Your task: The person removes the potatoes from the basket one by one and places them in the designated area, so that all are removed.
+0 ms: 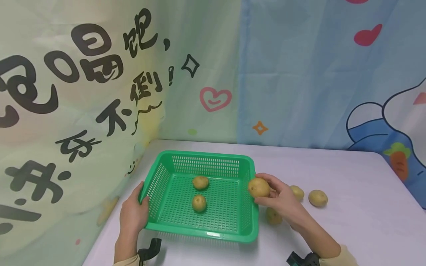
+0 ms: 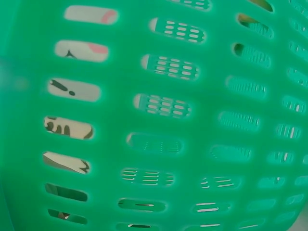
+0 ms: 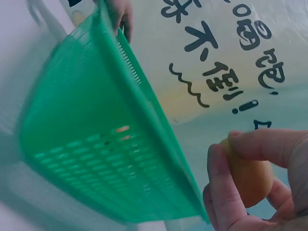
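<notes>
A green plastic basket (image 1: pixel 229 236) with slotted walls holds two potatoes, one potato (image 1: pixel 200 182) farther back and another potato (image 1: pixel 199 203) nearer. My left hand (image 1: pixel 134 212) grips the basket's left rim, thumb on the inner side. In the left wrist view the slotted basket wall (image 2: pixel 110 110) fills the picture and hides that hand. At the basket's right rim my right hand (image 1: pixel 279 195) holds a potato (image 1: pixel 259 187) between thumb and fingers. The right wrist view shows this potato (image 3: pixel 250 178) pinched beside the basket's outer wall (image 3: pixel 86 110).
Right of the basket, several potatoes lie on the white table (image 1: pixel 366 229): one potato (image 1: pixel 318 198) in the open, one potato (image 1: pixel 297 193) behind the right hand, one potato (image 1: pixel 273 216) partly under it. A printed cloth (image 1: pixel 199 44) hangs behind and at the left.
</notes>
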